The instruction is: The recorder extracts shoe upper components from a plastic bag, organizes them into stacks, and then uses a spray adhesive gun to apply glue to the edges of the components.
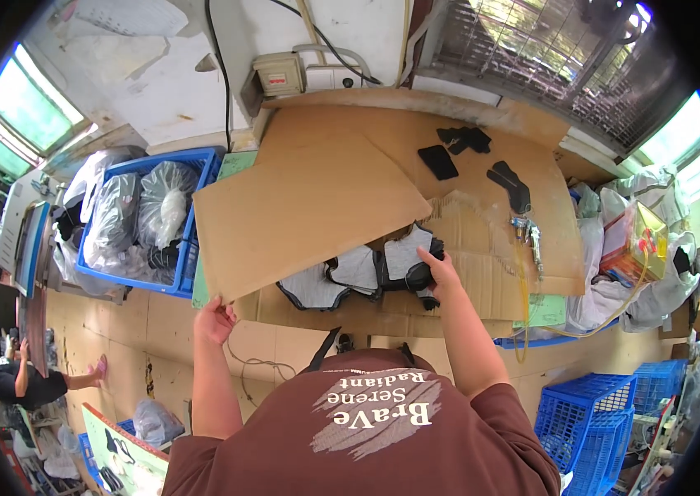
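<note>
My left hand (216, 320) pinches the near left corner of a large brown cardboard sheet (300, 211), which lies slanted over the worktable. Thumb on top, my right hand (442, 274) is closed on the right end of a stack of grey fabric pieces with black edges (405, 255). More grey pieces (310, 287) of the same kind lie to the left, partly hidden under the sheet's near edge. My right fingertips are hidden beneath the stack.
Flat black pieces (437, 162) lie at the back. A spray gun (534, 240) with a yellow hose rests on the right. At left stands a blue crate (186, 256) of bagged goods; a red-and-yellow box (635, 244) is far right. Another person (31, 380) sits far left.
</note>
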A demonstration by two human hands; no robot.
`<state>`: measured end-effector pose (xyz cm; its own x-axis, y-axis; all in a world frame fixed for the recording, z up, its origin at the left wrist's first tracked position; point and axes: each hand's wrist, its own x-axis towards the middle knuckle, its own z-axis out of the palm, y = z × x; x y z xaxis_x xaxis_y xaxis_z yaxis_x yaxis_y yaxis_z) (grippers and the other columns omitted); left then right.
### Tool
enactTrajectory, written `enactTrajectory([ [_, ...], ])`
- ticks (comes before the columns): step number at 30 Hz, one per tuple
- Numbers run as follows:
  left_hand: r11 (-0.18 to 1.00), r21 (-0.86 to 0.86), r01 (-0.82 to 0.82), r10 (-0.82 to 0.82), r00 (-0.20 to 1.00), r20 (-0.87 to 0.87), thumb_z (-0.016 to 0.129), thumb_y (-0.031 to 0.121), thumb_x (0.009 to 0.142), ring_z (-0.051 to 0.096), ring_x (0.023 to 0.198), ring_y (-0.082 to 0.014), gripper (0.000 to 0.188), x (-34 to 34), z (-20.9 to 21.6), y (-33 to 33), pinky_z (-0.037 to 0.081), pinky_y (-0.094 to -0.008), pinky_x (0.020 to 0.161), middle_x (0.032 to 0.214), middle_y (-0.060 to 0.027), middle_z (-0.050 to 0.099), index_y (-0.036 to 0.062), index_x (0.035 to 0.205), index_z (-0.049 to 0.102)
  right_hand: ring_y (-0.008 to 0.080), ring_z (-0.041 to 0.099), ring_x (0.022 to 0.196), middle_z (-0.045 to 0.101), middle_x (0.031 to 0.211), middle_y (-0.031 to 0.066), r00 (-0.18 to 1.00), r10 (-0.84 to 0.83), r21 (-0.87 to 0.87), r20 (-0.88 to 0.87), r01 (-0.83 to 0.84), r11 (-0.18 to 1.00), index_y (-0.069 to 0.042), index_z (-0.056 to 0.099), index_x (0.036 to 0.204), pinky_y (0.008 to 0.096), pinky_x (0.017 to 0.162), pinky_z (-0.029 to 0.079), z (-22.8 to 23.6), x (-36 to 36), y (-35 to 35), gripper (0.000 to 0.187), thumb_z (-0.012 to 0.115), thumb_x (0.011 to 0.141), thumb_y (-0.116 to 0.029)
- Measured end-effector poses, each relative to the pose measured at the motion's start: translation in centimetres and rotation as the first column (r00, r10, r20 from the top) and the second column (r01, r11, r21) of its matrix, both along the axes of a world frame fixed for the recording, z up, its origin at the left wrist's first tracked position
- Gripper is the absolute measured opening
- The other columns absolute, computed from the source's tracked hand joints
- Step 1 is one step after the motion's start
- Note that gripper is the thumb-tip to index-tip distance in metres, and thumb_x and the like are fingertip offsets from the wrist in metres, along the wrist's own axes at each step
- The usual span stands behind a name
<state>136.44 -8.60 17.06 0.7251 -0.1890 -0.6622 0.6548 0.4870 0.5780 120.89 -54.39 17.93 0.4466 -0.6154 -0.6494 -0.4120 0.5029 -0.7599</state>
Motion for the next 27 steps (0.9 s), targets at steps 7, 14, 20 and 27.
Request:
enactTrajectory([
  [7, 0.946, 0.314, -0.076, 0.031, 0.989, 0.146, 0.05, 0.024, 0.088, 0.054, 0.075, -0.0174, 0.027, -1.4, 1.1, -0.9, 0.044, -0.0299, 0.063, 0.092, -0.0092, 0.053, 0.0034, 0.105, 0.047, 0.0239, 0.054, 0.094, 0.049, 0.111, 0.0079, 0.998, -0.009, 0.063, -0.06, 0.013, 0.998, -0.02, 0.029, 0.128, 0.0418, 0.066, 0.049, 1.3, 0.7, 0.9, 0.07, 0.069, 0.071, -0.016],
  [14, 0.396, 0.741, -0.541, -0.428, 0.606, 0.671, 0.057, 0.011, 0.082, 0.048, 0.097, -0.0236, 0.04, -3.7, 5.6, -4.0, 0.04, -0.0332, 0.083, 0.112, -0.0133, 0.047, -0.0013, 0.116, 0.041, 0.0279, 0.054, 0.097, 0.051, 0.111, 0.008, 0.929, -0.203, 0.201, 0.309, 0.145, 0.969, -0.019, 0.034, 0.127, 0.0473, 0.076, 0.048, -1.4, -2.2, 0.6, 0.06, 0.062, 0.075, -0.011],
  [20, 0.406, 0.872, -0.274, -0.911, -0.05, 0.408, 0.068, 0.011, 0.068, 0.041, 0.112, -0.0384, 0.059, -6.3, 11.3, -14.7, 0.033, -0.0455, 0.095, 0.124, -0.0213, 0.039, 0.0017, 0.12, 0.041, 0.0291, 0.052, 0.105, 0.053, 0.117, 0.0092, 0.674, -0.313, 0.589, 0.669, -0.224, 0.777, -0.011, 0.043, 0.122, 0.0458, 0.088, 0.043, 3.8, -5.6, 1.8, 0.048, 0.055, 0.079, -0.027],
  [27, 0.531, 0.836, -0.137, -0.642, -0.709, 0.292, 0.072, 0.016, 0.06, 0.037, 0.118, -0.0372, 0.079, -7.3, 18.6, -25.8, 0.025, -0.0489, 0.101, 0.131, -0.0209, 0.033, 0.0045, 0.128, 0.034, 0.0323, 0.049, 0.11, 0.046, 0.126, 0.0119, 0.625, -0.295, 0.675, 0.723, -0.546, 0.496, -0.012, 0.039, 0.128, 0.0544, 0.085, 0.042, 7.6, -7.3, 5.6, 0.059, 0.047, 0.08, -0.045],
])
